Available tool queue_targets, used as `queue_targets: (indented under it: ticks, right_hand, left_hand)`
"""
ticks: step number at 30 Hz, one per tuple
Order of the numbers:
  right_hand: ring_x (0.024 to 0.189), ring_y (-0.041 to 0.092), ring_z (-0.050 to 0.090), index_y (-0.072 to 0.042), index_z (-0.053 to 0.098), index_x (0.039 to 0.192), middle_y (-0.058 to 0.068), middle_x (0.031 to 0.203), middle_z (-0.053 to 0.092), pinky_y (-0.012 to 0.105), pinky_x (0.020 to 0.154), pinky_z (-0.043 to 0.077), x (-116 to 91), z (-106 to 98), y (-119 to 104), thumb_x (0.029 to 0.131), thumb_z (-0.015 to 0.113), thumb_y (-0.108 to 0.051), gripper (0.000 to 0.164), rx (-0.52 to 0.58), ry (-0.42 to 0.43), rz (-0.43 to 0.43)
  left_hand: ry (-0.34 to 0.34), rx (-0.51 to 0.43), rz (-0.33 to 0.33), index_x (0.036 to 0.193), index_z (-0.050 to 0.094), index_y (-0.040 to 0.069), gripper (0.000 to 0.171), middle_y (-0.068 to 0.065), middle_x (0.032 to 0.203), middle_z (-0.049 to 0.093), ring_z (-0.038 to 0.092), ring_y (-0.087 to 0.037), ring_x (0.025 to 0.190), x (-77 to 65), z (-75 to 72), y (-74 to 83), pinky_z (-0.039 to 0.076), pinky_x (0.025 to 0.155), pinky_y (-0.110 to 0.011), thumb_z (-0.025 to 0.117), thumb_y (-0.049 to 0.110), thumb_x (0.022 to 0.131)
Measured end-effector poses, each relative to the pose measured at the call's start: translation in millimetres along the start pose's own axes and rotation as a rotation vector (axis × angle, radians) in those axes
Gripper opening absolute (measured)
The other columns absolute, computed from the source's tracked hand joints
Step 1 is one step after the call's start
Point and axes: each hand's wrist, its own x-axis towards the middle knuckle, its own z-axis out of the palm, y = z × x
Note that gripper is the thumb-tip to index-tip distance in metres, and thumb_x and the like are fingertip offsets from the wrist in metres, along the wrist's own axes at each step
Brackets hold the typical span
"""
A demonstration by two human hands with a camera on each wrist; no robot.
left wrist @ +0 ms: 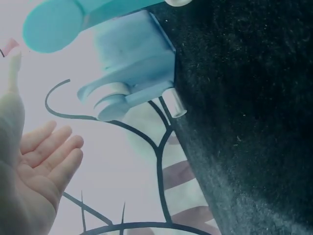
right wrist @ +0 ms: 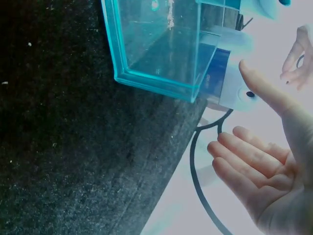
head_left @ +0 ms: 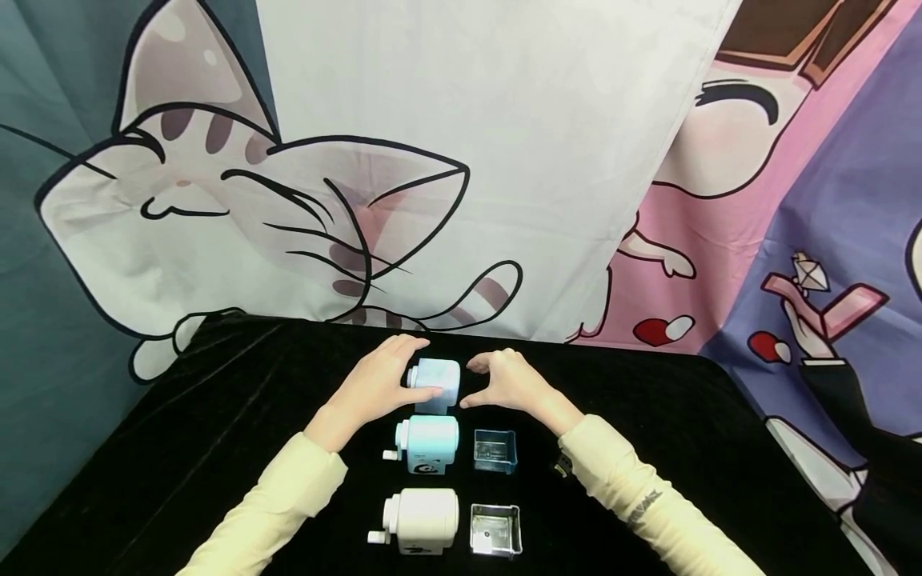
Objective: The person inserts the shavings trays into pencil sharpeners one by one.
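Note:
A pale blue crank pencil sharpener point(head_left: 435, 374) stands farthest back on the black cloth, between the two hands. My left hand point(head_left: 376, 382) is at its left side, fingers loosely spread, with the thumb overlapping its front in the head view. In the left wrist view a gap shows between the left hand point(left wrist: 41, 171) and the blue sharpener point(left wrist: 137, 54), whose crank side faces the camera. Just right of the sharpener, my right hand point(head_left: 513, 382) holds nothing, its thumb and fingers apart. The right wrist view shows its palm and relaxed fingers near the sharpener's drawer side point(right wrist: 215, 73).
Nearer stand a turquoise sharpener point(head_left: 432, 436) and a white sharpener point(head_left: 426, 516), cranks to the left. Right of them lie a clear blue drawer point(head_left: 495, 464) and a clear colourless drawer point(head_left: 495, 544). A cartoon-printed curtain point(head_left: 547, 200) hangs behind the black cloth point(head_left: 648, 432).

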Motion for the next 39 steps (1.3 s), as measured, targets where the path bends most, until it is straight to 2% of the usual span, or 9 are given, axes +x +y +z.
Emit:
queue_targets:
  ticks: [10,15,19,30,36,39]
  right_hand:
    - [0.105,0.021,0.067,-0.004,0.067,0.116,0.009,0.112,0.071,0.036,0.09,0.053,-8,-11,-4,0.068,0.085,-0.037,0.061,-0.002,0.035,-0.006]
    - [0.105,0.021,0.067,-0.005,0.067,0.116,0.009,0.112,0.071,0.037,0.09,0.052,-14,-17,-2,0.068,0.085,-0.036,0.06,0.005,0.057,-0.026]
    - [0.105,0.021,0.067,-0.005,0.067,0.115,0.009,0.112,0.071,0.037,0.091,0.052,-19,-20,1,0.068,0.085,-0.036,0.06,0.018,0.071,-0.022]
    - [0.106,0.022,0.066,-0.004,0.066,0.117,0.008,0.114,0.07,0.04,0.09,0.052,-33,-19,6,0.071,0.084,-0.037,0.06,0.056,0.094,-0.063]
    - [0.104,0.021,0.067,-0.007,0.066,0.117,0.006,0.113,0.071,0.037,0.088,0.053,-41,-16,9,0.069,0.085,-0.037,0.06,0.055,0.168,-0.098]
    - [0.105,0.021,0.066,-0.007,0.066,0.119,0.005,0.114,0.07,0.036,0.089,0.053,-46,-15,9,0.069,0.084,-0.039,0.062,0.049,0.171,-0.086]
  left_hand:
    - [0.03,0.011,0.027,0.131,0.054,0.007,0.076,-0.008,0.129,0.057,0.053,-0.023,0.122,-7.8,-9.6,5.0,0.048,0.098,-0.042,0.072,0.056,0.077]
    - [0.069,0.03,0.061,0.13,0.055,0.007,0.075,-0.008,0.129,0.058,0.053,-0.022,0.122,-11.8,-14.8,7.4,0.048,0.097,-0.041,0.074,0.055,0.075]
    - [0.075,0.026,0.078,0.129,0.055,0.008,0.074,-0.006,0.128,0.058,0.053,-0.02,0.122,-15.8,-17.8,9.9,0.049,0.097,-0.04,0.074,0.056,0.075]
    - [0.032,-0.006,0.099,0.131,0.054,0.014,0.066,-0.001,0.128,0.057,0.057,-0.015,0.112,-28.8,-11.5,13.0,0.053,0.089,-0.036,0.07,0.053,0.08]
    - [0.056,0.012,0.089,0.13,0.054,0.012,0.065,-0.002,0.128,0.058,0.056,-0.015,0.114,-33.5,-12.1,16.3,0.052,0.09,-0.035,0.069,0.053,0.081]
    - [0.053,0.022,0.094,0.13,0.055,0.01,0.066,-0.003,0.129,0.058,0.056,-0.016,0.117,-37.1,-10.7,17.5,0.052,0.091,-0.035,0.068,0.054,0.082]
